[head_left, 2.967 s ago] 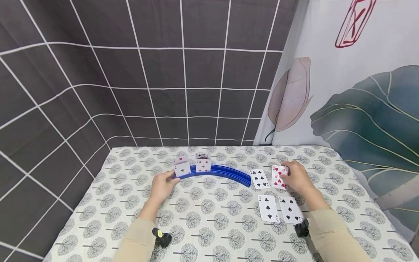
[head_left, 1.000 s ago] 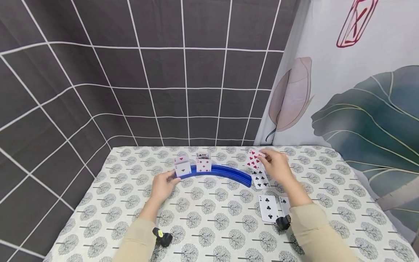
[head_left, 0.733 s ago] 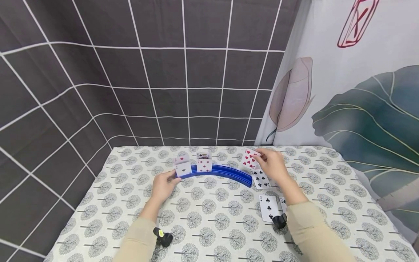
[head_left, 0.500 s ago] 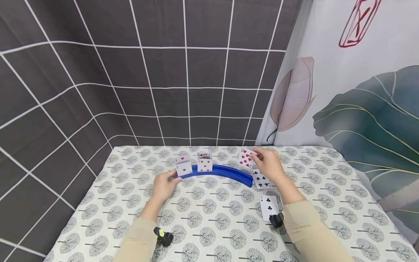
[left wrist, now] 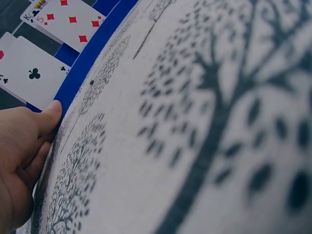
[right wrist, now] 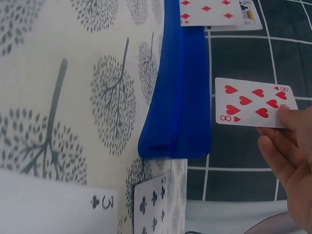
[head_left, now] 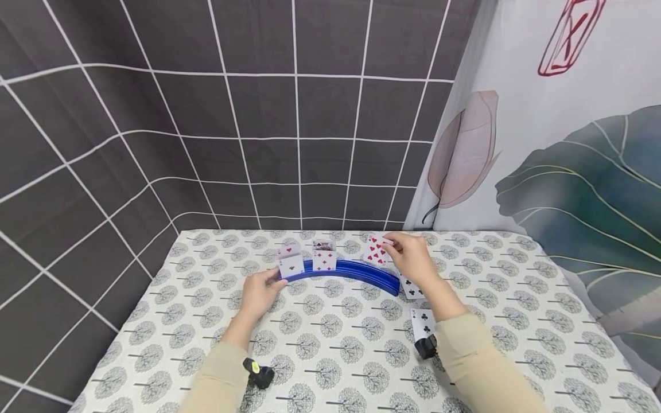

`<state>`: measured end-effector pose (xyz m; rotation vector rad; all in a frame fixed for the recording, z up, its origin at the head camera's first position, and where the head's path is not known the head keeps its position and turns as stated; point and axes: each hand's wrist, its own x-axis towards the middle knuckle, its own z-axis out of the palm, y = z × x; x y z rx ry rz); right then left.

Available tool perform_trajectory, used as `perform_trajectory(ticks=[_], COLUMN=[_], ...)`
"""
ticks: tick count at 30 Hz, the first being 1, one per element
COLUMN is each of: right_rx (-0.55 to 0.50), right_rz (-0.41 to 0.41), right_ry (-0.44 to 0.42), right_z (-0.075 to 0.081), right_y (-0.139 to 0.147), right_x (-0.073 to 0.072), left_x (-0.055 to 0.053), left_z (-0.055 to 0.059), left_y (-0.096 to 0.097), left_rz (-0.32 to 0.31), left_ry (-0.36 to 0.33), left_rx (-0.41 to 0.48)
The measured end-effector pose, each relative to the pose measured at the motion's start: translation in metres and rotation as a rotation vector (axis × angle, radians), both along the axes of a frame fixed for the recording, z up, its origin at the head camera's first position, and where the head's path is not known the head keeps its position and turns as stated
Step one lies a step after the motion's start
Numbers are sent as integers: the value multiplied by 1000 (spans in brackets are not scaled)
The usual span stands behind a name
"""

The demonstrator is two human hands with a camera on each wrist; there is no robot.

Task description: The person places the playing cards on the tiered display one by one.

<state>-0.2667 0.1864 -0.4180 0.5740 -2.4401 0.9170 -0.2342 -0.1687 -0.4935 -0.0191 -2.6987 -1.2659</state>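
A curved blue card holder [head_left: 369, 273] stands on the table. My left hand [head_left: 259, 293] grips its left end, with the thumb [left wrist: 50, 113] against the front edge. In the holder, an ace of clubs [left wrist: 36, 73] stands before a heart card [head_left: 287, 250]. To their right, a five of diamonds [left wrist: 73, 20] stands before a king of clubs [head_left: 323, 245]. My right hand [head_left: 412, 258] pinches an eight of hearts [right wrist: 251, 101] by its edge. That card is raised behind the right half of the holder, apart from it in the right wrist view.
A six of clubs [head_left: 411, 289] lies by the holder's right end, partly behind my right hand. Nearer me lies a three of clubs [head_left: 421, 322], partly covered by the right wrist camera [head_left: 426, 347]. Dark gridded cloth [head_left: 263, 166] hangs behind the tree-patterned table [head_left: 330, 367].
My right hand has lifted the eight of hearts off the table and carried it left, behind the holder. The right forearm now hides the five of spades. My left hand has stayed put.
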Motion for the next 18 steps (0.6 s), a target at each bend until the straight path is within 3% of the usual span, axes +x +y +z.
perform_trajectory(ticks=[18], right_rx=[-10], right_rz=[91], right_ry=[24], right_z=[2], right_y=[-25], right_x=[-4], left_x=[0], left_z=[-1], left_y=[0], left_rz=[2], left_ry=[14], left_rx=[8])
